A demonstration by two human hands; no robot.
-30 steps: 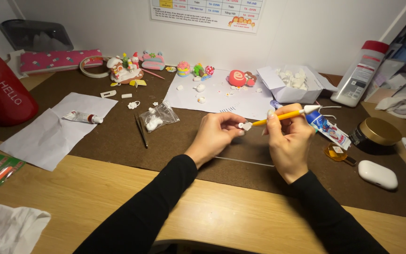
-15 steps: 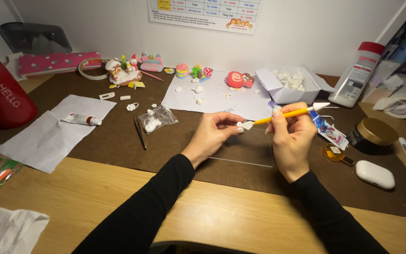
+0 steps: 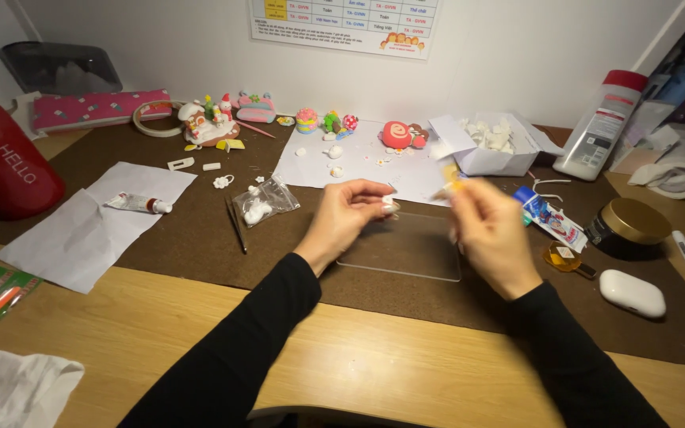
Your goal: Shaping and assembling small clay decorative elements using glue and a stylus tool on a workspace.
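Now our left hand (image 3: 350, 215) pinches a small white clay piece (image 3: 389, 205) between thumb and fingertips, a tight grip closed on it, held just above the far edge of the clear sheet (image 3: 400, 248). Our right hand (image 3: 489, 230) is blurred; its fingers are curled round a thin yellow tool (image 3: 449, 181), whose tip points toward the clay from close beside it. How firmly that hand grips we cannot tell through the blur.

To work the piece well, we judge it best to keep the left pinch light so the soft clay does not flatten, steady both wrists over the sheet, and bring the tool tip in slowly, turning the clay rather than the tool.

Outward from the hands: the sheet lies on a brown mat (image 3: 200, 238) that covers the middle of the bench (image 3: 374, 364). Just right of the right hand lie a small tube (image 3: 550, 219), an amber bottle (image 3: 562, 257), a gold-lidded jar (image 3: 629, 224) and a white case (image 3: 633, 293). Left of the left hand are a plastic bag (image 3: 263, 202) with white bits and a dark stick (image 3: 236, 226). Toward the far edge sit a white paper (image 3: 358, 162) with clay figures (image 3: 400, 135) and an open box (image 3: 489, 147) of white lumps. A red bottle (image 3: 1, 170) stands at the left edge.
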